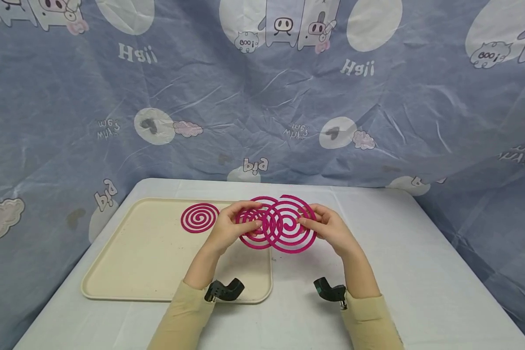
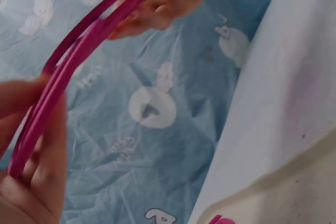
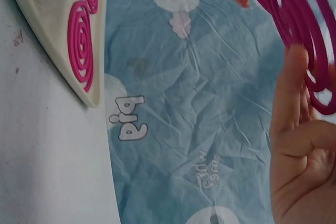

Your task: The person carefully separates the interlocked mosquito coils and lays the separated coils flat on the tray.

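Two magenta mosquito coils overlap in the air between my hands in the head view, the left coil point(image 1: 256, 247) partly behind the right coil point(image 1: 291, 251). My left hand point(image 1: 225, 227) pinches the left one between thumb and fingers, while my right hand point(image 1: 333, 230) grips the right one's outer edge. Seen nearly edge-on in the left wrist view, the coil strands point(image 2: 79, 59) lie close together; whether they are interlocked I cannot tell. Another magenta coil point(image 1: 200, 218) lies flat on the cream tray point(image 1: 127, 272). The right wrist view shows two coils on that tray, the nearer coil point(image 3: 80, 45) whole.
The tray's right edge runs below my left hand, on a white-covered table point(image 1: 420, 272). A blue printed curtain point(image 1: 262, 97) hangs behind and at both sides. Black wrist mounts point(image 1: 224, 290) sit at both sleeves.
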`<state>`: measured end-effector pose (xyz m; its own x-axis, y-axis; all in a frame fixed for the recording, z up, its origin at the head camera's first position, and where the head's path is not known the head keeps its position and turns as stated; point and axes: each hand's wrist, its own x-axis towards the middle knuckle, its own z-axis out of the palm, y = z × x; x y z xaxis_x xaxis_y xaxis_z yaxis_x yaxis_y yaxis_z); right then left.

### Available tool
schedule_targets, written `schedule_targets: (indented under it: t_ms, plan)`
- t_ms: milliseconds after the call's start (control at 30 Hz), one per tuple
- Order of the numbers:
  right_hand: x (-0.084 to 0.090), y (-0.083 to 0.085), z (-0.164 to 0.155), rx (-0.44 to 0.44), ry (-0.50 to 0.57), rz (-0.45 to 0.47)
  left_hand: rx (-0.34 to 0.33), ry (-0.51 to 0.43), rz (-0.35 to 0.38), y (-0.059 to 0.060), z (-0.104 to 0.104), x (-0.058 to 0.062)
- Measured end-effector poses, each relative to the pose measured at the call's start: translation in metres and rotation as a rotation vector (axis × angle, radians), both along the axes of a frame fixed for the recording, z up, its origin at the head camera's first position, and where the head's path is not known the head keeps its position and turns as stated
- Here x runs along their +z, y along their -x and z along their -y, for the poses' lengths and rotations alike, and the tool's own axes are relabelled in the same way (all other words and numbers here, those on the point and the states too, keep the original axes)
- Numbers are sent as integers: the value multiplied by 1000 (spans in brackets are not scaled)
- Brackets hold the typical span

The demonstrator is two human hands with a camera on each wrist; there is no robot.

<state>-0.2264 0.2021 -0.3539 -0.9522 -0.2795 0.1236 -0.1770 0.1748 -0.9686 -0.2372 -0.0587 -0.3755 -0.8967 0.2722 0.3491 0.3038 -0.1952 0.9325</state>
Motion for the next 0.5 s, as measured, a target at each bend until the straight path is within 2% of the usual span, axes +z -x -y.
schedule_targets:
  t_ms: [100,167,333,500]
  plan:
    - [1,-1,-7,95,-74,6,-133,110,-32,0,7,1]
    - [2,-2,-9,131,-117,8,-175,150,-44,0,8,1]
    - [2,-2,-8,118,-153,-5,-190,165,-41,-1,7,2]
    - [1,-2,-6,19,-115,-27,-120,118,-23,-1,3,2]
